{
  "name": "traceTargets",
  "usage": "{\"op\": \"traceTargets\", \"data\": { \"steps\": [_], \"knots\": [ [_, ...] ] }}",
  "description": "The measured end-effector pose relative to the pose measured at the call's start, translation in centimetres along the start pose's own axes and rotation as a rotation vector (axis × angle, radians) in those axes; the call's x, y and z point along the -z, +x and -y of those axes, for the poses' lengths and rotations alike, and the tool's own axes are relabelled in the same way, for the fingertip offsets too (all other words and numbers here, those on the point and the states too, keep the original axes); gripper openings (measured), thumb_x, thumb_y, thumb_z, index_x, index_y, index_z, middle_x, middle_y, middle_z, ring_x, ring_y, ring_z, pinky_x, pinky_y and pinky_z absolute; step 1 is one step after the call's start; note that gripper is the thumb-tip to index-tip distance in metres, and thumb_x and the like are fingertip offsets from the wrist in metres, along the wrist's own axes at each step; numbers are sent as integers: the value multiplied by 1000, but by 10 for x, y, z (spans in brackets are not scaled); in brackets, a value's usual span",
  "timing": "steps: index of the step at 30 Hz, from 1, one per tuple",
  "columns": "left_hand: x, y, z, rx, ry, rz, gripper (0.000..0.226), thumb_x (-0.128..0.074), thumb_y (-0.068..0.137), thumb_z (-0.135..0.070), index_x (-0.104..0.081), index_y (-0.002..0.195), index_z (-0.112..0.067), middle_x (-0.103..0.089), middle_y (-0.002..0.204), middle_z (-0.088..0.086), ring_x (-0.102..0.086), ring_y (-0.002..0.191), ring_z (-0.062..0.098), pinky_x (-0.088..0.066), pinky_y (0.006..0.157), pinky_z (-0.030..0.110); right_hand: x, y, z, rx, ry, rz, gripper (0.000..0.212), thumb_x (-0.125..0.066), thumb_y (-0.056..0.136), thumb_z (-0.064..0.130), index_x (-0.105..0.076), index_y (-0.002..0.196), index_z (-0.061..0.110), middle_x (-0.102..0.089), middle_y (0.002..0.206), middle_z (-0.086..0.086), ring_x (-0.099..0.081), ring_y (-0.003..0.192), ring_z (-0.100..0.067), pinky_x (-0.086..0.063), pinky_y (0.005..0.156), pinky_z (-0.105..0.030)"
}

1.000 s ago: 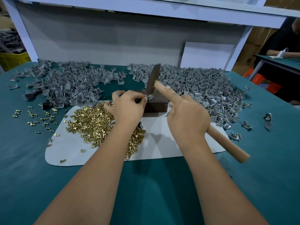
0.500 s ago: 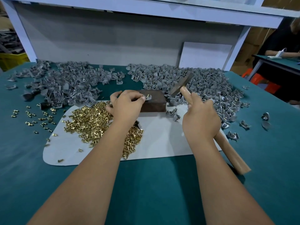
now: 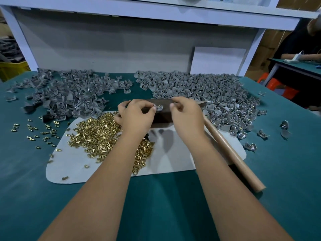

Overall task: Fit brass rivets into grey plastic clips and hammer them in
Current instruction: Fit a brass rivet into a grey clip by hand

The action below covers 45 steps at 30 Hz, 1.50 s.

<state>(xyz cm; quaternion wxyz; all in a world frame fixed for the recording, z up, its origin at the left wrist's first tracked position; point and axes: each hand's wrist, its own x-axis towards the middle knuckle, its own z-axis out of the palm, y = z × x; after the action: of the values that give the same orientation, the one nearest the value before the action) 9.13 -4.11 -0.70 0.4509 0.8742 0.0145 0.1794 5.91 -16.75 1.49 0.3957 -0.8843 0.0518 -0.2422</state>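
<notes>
A big teal table sits in front of a grey back wall, with a white mat lying on it. On a dark block at the far side of the mat sits one small grey clip. The left hand pinches this clip between thumb and first finger, so that hand is closed on it. The right hand is just to the right of the clip, with its fingertips bent in toward it but not touching it. Its fingers are curled, and the hammer handle runs out from under this hand toward the near right, but I cannot tell if the hand grips the handle or just rests over it. The hammer head is mostly hidden behind the hand. The clip lies between the two hands, and the left hand is the closer one. The clip is too small to see if a rivet sits in it. Just near the left hand is a heap of brass rivets on the mat, with a few loose ones out on the table to the left. Two big piles of grey clips spread across the back of the table. I think the next job is to hit or move the clip.
</notes>
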Motion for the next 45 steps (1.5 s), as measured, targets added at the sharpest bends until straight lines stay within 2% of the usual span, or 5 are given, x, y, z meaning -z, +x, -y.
{"op": "traceTargets", "data": {
  "steps": [14,22,29,33,45],
  "knots": [
    [-1,4,1,-20,12,-11,6,-65,88,-42,-64,82,-40,-59,115,-20,-27,128,18,-17,99,39,-31,18,3,66,-88,-40,9,-64,87,26,-73,88,28,-66,97,7,-51,100,-19,-44,89,-42],
    [0,3,1,-16,-17,-8,8,-66,87,-42,-63,80,-40,-52,102,-23,-28,128,18,-19,104,44,-39,23,10,-147,60,-3,22,-66,86,22,-59,67,31,-67,91,4,-55,105,-23,-44,93,-40],
    [1,2,1,-30,-9,-6,8,-65,88,-40,-64,80,-41,-53,100,-23,-27,129,17,-17,100,41,-42,23,9,-48,-84,-4,20,-59,90,20,-56,74,30,-60,92,11,-41,107,-16,-20,79,-33],
    [0,2,0,-36,4,-21,11,-66,88,-40,-62,78,-43,-52,98,-25,-28,127,15,-9,85,32,-41,24,10,-17,-138,4,18,-58,90,20,-56,76,30,-62,93,10,-42,108,-18,-20,79,-34],
    [-2,2,2,-47,46,-32,6,-63,89,-37,-68,88,-41,-57,106,-24,-29,126,15,-11,87,36,-33,25,19,-16,-266,32,13,-58,87,26,-58,76,32,-64,93,7,-49,109,-19,-29,89,-42]
  ]
}}
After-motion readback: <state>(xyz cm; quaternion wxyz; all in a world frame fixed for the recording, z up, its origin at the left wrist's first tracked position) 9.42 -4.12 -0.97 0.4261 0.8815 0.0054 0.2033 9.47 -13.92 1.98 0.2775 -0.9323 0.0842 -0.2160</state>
